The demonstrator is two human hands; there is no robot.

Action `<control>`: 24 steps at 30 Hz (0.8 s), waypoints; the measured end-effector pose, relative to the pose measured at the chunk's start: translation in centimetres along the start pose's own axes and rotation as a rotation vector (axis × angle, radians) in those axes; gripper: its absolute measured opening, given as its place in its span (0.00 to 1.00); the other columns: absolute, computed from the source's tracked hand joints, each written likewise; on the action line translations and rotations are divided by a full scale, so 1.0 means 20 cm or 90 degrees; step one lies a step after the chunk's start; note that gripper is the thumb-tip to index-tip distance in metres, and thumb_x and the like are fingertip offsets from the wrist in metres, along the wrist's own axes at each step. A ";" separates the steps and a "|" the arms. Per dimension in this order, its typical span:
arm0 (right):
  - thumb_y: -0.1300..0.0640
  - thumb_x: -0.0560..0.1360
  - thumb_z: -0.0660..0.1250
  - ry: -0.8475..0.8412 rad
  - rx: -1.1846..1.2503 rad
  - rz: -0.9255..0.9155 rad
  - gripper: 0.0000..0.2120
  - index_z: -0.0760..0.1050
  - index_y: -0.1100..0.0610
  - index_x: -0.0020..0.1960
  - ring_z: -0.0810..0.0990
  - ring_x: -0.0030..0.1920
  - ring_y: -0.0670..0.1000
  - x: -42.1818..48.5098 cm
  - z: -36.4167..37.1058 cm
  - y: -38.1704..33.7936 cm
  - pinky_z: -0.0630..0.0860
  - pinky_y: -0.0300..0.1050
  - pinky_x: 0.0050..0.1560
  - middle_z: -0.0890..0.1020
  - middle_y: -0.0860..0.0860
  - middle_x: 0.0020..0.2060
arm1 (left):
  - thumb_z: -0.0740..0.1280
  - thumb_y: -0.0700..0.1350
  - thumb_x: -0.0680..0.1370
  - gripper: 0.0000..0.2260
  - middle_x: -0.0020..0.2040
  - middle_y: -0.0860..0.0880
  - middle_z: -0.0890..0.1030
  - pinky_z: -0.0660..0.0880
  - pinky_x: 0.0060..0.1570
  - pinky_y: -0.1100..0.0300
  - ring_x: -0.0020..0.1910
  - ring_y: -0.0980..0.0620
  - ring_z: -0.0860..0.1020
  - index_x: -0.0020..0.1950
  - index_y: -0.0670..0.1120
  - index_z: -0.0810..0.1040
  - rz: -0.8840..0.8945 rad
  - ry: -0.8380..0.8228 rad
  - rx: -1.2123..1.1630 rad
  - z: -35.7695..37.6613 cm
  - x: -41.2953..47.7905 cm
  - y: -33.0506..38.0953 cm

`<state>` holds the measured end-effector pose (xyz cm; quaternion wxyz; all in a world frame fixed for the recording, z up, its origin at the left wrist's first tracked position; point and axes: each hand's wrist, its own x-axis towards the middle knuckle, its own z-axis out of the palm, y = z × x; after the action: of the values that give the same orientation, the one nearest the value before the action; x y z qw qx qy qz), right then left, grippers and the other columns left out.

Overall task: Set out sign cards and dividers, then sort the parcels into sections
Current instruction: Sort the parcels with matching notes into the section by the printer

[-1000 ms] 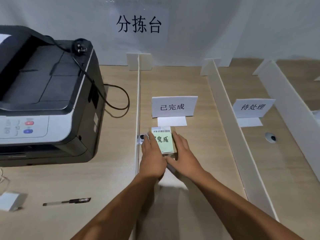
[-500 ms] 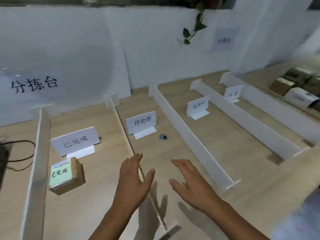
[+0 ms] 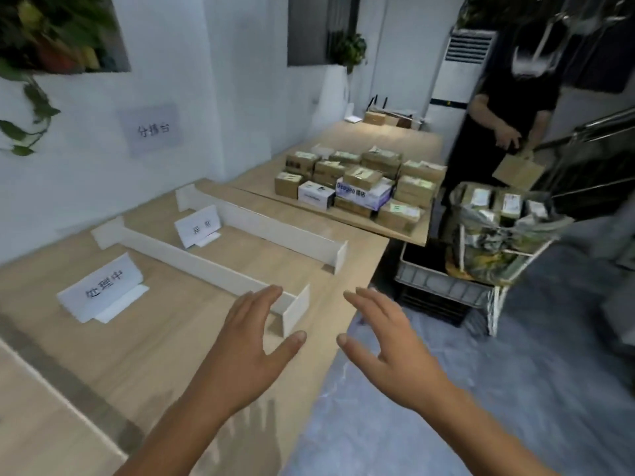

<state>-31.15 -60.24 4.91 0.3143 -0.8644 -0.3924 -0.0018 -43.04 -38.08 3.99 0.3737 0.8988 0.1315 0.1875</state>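
My left hand [image 3: 252, 345] and my right hand [image 3: 388, 348] hover open and empty over the front corner of the wooden table [image 3: 165, 338], palms facing each other. Two white dividers [image 3: 206, 266] [image 3: 271, 225] stand upright across the table. A white sign card [image 3: 103, 286] stands left of the nearer divider, and another sign card [image 3: 198, 226] sits between the two dividers. A heap of cardboard parcels [image 3: 360, 182] lies on a second table further right, well beyond both hands.
A person in dark clothes [image 3: 501, 108] stands at the back right holding a brown parcel [image 3: 519, 170]. A wire cart [image 3: 491, 242] full of bagged parcels stands on the grey floor beside the tables. A paper sign [image 3: 151, 130] hangs on the white wall.
The view has swung right, from the printer and the first section to the parcel heap. Both hands let go of the green-labelled parcel, left in the first section, and now hang open.
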 end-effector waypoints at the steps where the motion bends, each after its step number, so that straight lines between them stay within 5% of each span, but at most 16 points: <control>1: 0.29 0.77 0.56 0.008 -0.011 0.008 0.34 0.60 0.40 0.79 0.49 0.78 0.36 0.06 -0.06 0.10 0.63 0.46 0.75 0.57 0.37 0.78 | 0.65 0.67 0.74 0.33 0.73 0.67 0.62 0.58 0.76 0.57 0.80 0.59 0.55 0.78 0.61 0.62 0.013 -0.008 -0.002 0.07 0.12 0.03; 5: 0.27 0.76 0.53 0.034 -0.073 0.037 0.35 0.59 0.41 0.80 0.50 0.78 0.37 0.34 -0.27 0.50 0.57 0.42 0.76 0.58 0.37 0.78 | 0.65 0.66 0.75 0.33 0.73 0.69 0.60 0.58 0.74 0.61 0.75 0.68 0.54 0.78 0.61 0.62 0.068 -0.027 -0.010 0.38 0.61 0.10; 8: 0.29 0.77 0.55 0.034 -0.100 0.068 0.34 0.60 0.42 0.80 0.52 0.79 0.39 0.58 -0.41 0.77 0.60 0.48 0.78 0.59 0.38 0.78 | 0.66 0.64 0.76 0.33 0.72 0.70 0.59 0.54 0.71 0.68 0.72 0.71 0.54 0.79 0.60 0.61 0.092 -0.042 -0.021 0.60 0.99 0.15; 24: 0.30 0.76 0.57 0.037 -0.124 0.080 0.36 0.58 0.42 0.80 0.53 0.79 0.41 1.62 -1.12 2.42 0.60 0.45 0.78 0.59 0.40 0.79 | 0.66 0.64 0.77 0.34 0.75 0.65 0.62 0.57 0.72 0.63 0.75 0.65 0.57 0.80 0.58 0.61 0.081 -0.068 -0.017 1.84 2.70 0.67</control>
<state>29.65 -74.42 4.80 0.2398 -0.9134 -0.3258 -0.0452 22.63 -49.79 2.69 0.3794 0.9091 0.0516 0.1643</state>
